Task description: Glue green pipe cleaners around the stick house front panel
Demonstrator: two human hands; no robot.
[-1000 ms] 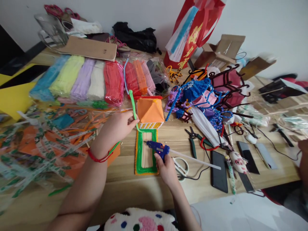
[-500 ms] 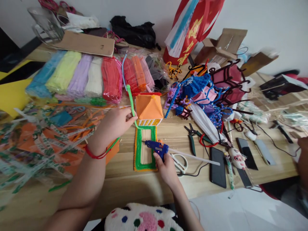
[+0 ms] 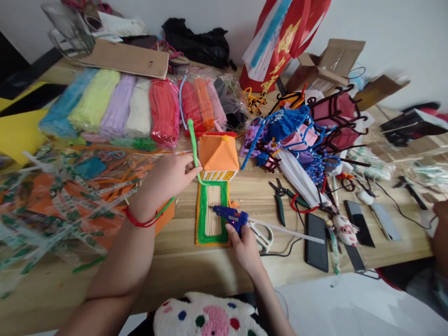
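Note:
A green pipe cleaner [image 3: 192,140] is pinched in my left hand [image 3: 175,176], its lower end reaching the top edge of a rectangular panel. That panel [image 3: 202,228] has a green and orange border around a middle of thin wooden sticks. My right hand [image 3: 244,246] grips a blue hot glue gun [image 3: 229,215] above the panel, the nozzle pointing left over the sticks. A clear glue stick [image 3: 280,227] juts from the gun's back. Just behind the panel stands a small model house [image 3: 219,154] with an orange roof and striped walls.
Bundles of coloured pipe cleaners [image 3: 117,102] lie at the back left, with tangled strips [image 3: 56,219] in front. Right of the panel are scissors [image 3: 265,237], pliers [image 3: 280,200] and a phone [image 3: 316,242]. Pipe-cleaner models [image 3: 290,126] crowd the back right. Another person's hand [image 3: 437,214] shows at the right edge.
The whole view has shifted slightly. My left hand still pinches the green pipe cleaner and my right hand still holds the glue gun over the panel, both almost unmoved.

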